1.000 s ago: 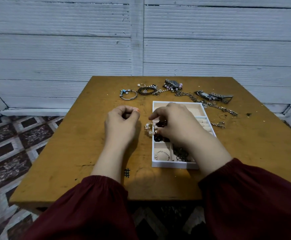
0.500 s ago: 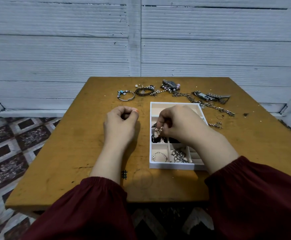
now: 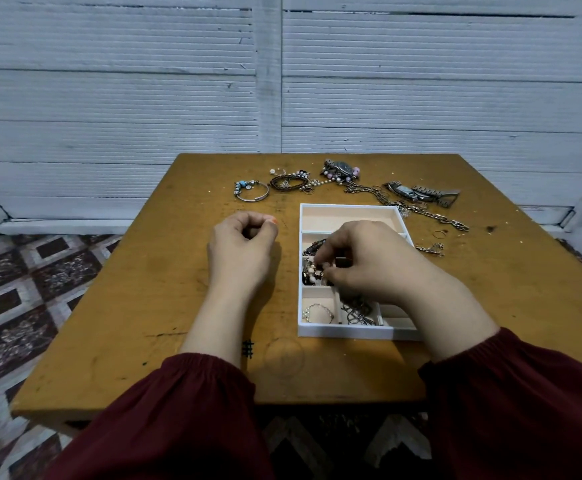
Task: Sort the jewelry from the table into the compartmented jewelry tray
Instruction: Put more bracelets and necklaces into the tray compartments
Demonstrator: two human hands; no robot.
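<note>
A white compartmented jewelry tray point(image 3: 346, 209) lies right of centre on the wooden table point(image 3: 151, 306). My right hand point(image 3: 369, 261) reaches into its middle-left compartment and pinches a pale beaded bracelet point(image 3: 312, 271) that lies among dark pieces there. My left hand point(image 3: 242, 251) rests on the table left of the tray, fingers curled, holding nothing I can see. A thin pearl bracelet point(image 3: 318, 313) lies in the front-left compartment, and dark chains point(image 3: 357, 311) in the one beside it. The tray's far compartment is bare.
Loose jewelry lies beyond the tray: a silver charm bangle point(image 3: 251, 191), a braided dark bracelet point(image 3: 289, 183), two watches point(image 3: 341, 168) point(image 3: 421, 194), a long chain point(image 3: 421, 213), a small ring point(image 3: 439, 233). A white wall stands behind the table; patterned floor lies to the left.
My right hand carried the beaded bracelet from the tray's left edge into the middle-left compartment and lowered it. My left hand stayed put.
</note>
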